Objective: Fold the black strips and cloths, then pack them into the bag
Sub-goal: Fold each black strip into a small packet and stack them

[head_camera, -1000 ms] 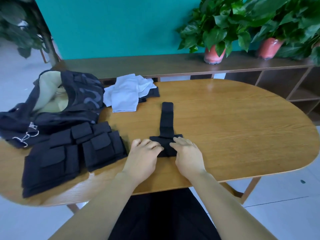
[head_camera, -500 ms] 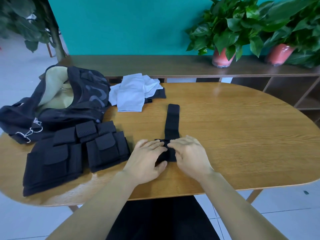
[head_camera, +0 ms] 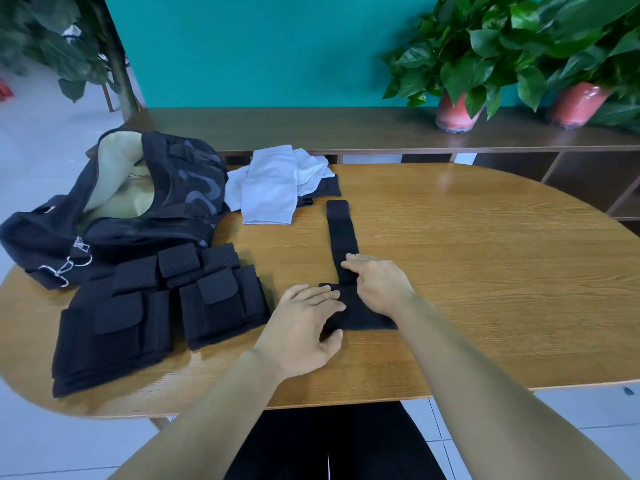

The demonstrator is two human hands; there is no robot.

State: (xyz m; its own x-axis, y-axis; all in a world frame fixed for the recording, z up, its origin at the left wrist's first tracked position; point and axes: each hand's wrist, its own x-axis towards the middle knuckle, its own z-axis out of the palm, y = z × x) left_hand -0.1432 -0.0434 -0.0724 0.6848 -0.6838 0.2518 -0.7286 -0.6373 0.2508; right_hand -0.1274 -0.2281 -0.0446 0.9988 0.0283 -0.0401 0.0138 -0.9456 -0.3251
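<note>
One black strip lies lengthwise on the wooden surface, its far end stretched away from the person and its near end gathered into a folded pad, apparently so the fold can be built toward the free end. The left hand rests flat on the pad with a released grip, seemingly to pin it, while the right hand pinches the strip at the fold line. Also counted: one open bag at far left ready for packing, two pouch panels, and one pile of pale cloths.
</note>
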